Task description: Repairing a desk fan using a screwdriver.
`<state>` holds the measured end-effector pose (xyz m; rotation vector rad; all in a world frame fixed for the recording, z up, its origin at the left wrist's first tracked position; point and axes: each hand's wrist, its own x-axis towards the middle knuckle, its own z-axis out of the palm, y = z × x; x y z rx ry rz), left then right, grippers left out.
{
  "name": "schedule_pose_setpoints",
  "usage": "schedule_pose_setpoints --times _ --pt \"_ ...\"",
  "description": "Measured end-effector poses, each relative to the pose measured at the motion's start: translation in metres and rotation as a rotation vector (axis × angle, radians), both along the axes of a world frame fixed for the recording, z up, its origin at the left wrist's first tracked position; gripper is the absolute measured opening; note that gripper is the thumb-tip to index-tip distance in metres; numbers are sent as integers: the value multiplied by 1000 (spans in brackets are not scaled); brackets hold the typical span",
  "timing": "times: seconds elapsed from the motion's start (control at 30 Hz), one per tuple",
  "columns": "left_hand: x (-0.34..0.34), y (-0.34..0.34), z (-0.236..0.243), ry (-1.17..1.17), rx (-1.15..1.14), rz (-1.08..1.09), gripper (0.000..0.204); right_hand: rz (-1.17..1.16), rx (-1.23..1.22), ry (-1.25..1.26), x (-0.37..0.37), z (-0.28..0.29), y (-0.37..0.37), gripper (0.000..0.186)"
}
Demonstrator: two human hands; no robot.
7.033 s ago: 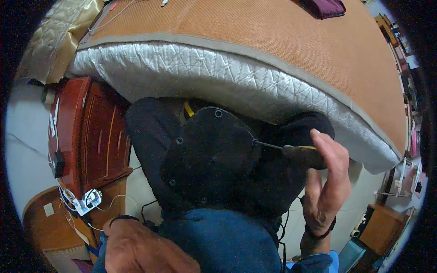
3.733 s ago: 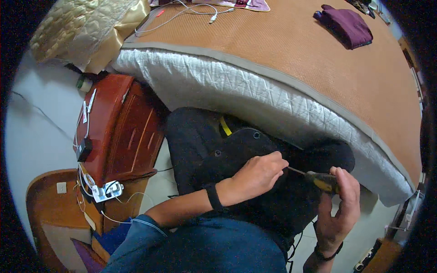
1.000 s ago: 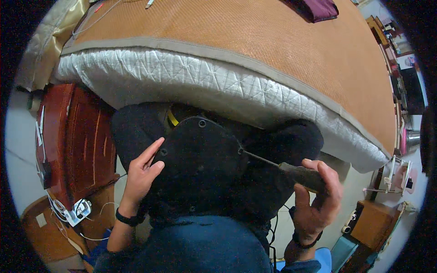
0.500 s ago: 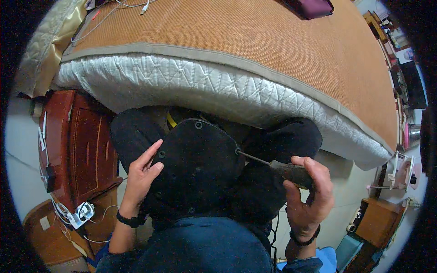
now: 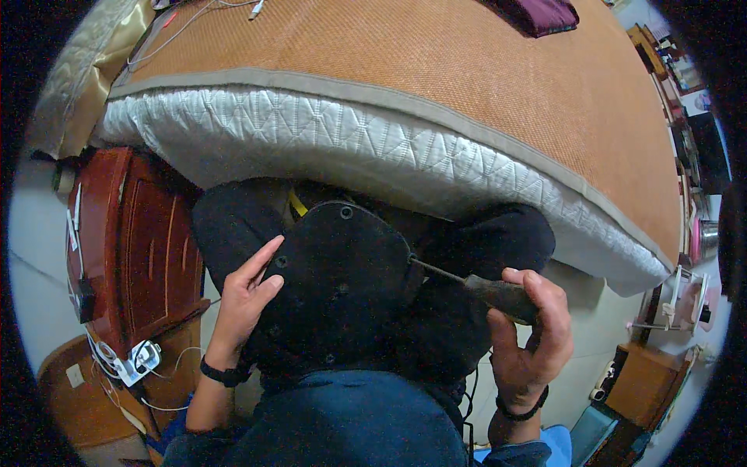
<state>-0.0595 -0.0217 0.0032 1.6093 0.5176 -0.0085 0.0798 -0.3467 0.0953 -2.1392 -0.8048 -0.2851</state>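
Observation:
A black rounded panel (image 5: 354, 249) with several recessed round screw holes lies in my lap, against dark trousers. At its left edge rests my left hand (image 5: 245, 300), index finger and thumb stretched apart against the panel; its other fingers are mostly hidden. Closed around the dark handle of a screwdriver (image 5: 447, 273) is my right hand (image 5: 537, 323), off to the right. The thin shaft points left, and its tip meets the hole at the panel's right edge. Whether a screw sits there is too dark to tell. A yellow strip (image 5: 298, 204) shows behind the panel's upper left.
Ahead stands a bed with a woven brown mat (image 5: 436, 70) and white quilted side (image 5: 350, 128). A red-brown cabinet (image 5: 156, 241) is at left, with a white power strip (image 5: 140, 362) and cables below. A wooden box (image 5: 642, 385) stands at right.
The view has shifted slightly. Both hands keep their places at the panel, and the screwdriver tip stays at the same right-edge hole.

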Motion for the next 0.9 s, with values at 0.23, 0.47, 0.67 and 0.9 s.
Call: schedule_pose_setpoints --times 0.23,0.47,0.67,0.9 --pt "0 0 1 7 -3 -5 64 -10 -67 -29 -1 5 1 61" --pt "-3 3 -2 13 -76 2 61 -33 -55 7 -4 5 0 62" --pt "-3 3 -4 0 -68 -1 64 -51 -16 -5 -4 3 -1 60" --pt "-3 4 -7 3 -97 -2 60 -45 -19 -15 -4 2 -1 56"
